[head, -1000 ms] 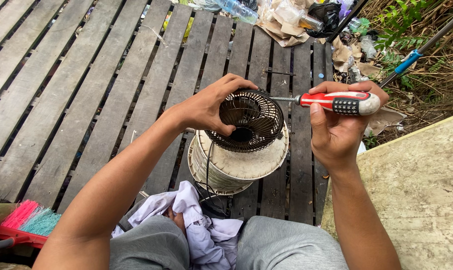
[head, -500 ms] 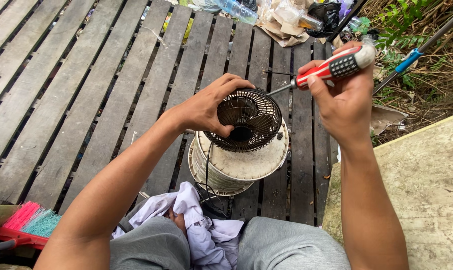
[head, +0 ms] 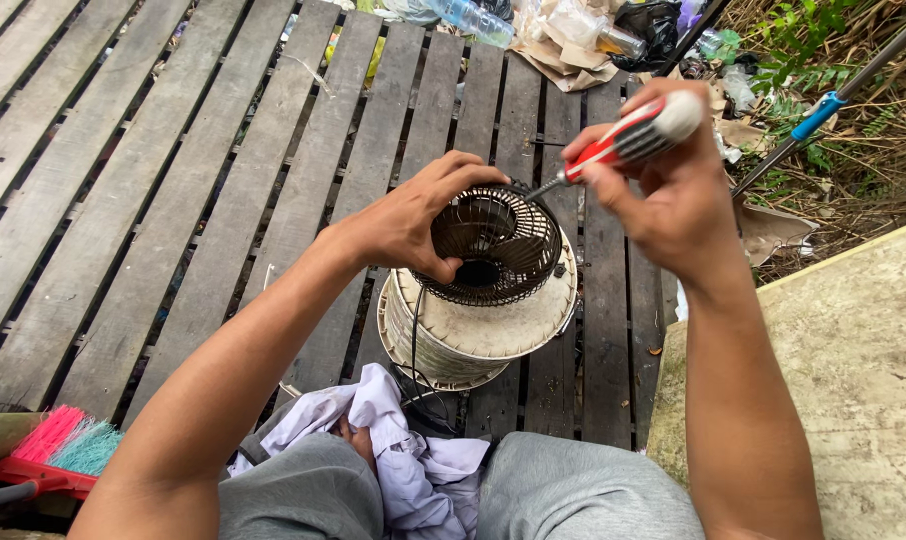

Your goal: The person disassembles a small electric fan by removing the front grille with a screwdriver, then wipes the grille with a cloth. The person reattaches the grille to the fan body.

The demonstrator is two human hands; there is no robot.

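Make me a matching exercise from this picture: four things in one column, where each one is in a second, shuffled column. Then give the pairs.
Things:
1. screwdriver
2. dark round grille
3. brush with pink and teal bristles
4. pale crumpled cloth

Places:
A. on the person's lap
B. in the right hand, tip at the grille's rim
C. bottom left corner
D. gripped by the left hand, atop the cream round housing

Pairs: 1-B, 2-D, 3-C, 4-A
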